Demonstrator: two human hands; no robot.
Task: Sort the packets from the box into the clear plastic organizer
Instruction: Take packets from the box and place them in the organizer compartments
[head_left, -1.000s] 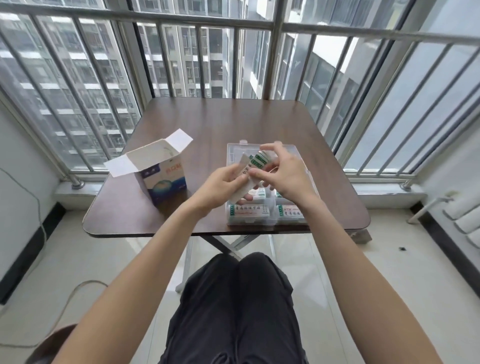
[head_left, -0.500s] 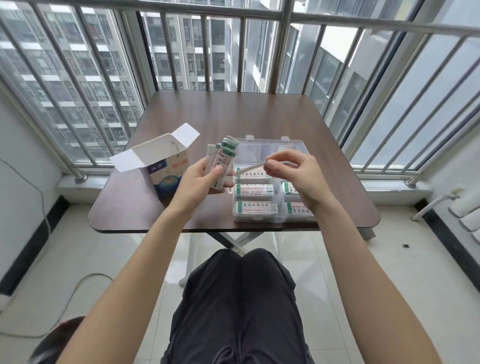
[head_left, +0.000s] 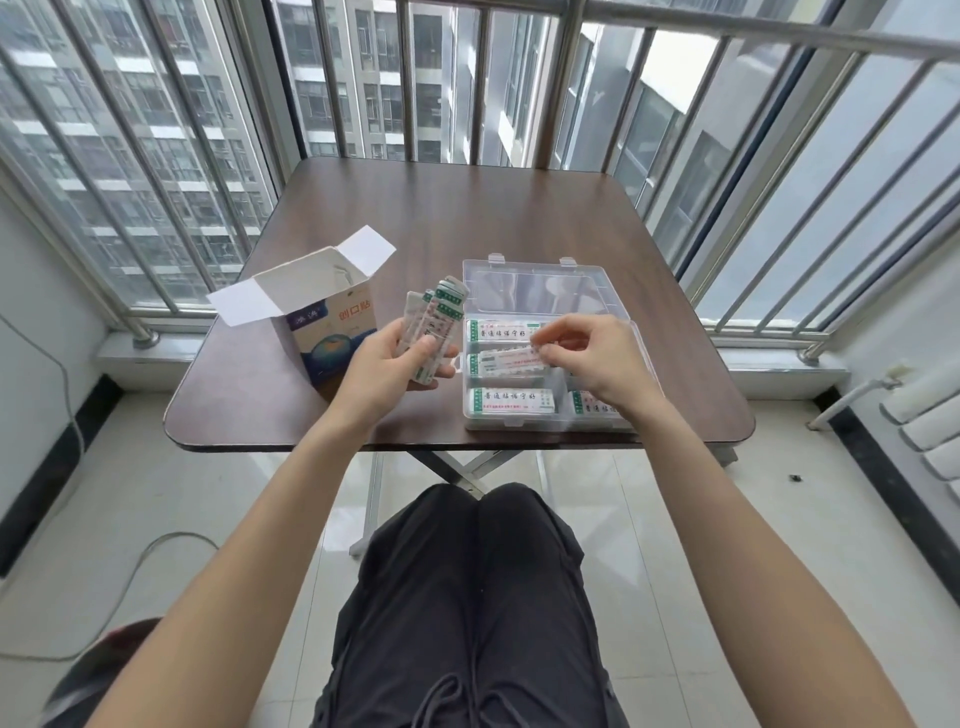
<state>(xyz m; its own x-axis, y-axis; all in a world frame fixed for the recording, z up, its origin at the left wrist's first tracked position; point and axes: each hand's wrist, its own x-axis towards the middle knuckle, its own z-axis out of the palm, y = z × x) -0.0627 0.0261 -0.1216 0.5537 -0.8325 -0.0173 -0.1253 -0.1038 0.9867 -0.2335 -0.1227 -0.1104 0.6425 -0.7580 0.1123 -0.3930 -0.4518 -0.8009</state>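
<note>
A single view, from a wide-angle camera worn on the person's head. It looks forward and steeply down, so the person's lap and both forearms fill the lower half. The dark tabletop (head_left: 441, 208) sits at mid-height, close, with its near edge just beyond the knees and its far edge against the window bars (head_left: 483, 78). The left hand (head_left: 384, 369) and right hand (head_left: 597, 364) reach over the near part of the tabletop, at arm's length from the lens. Straight lines bow outward toward the frame's sides. No second view overlaps this one.
</note>
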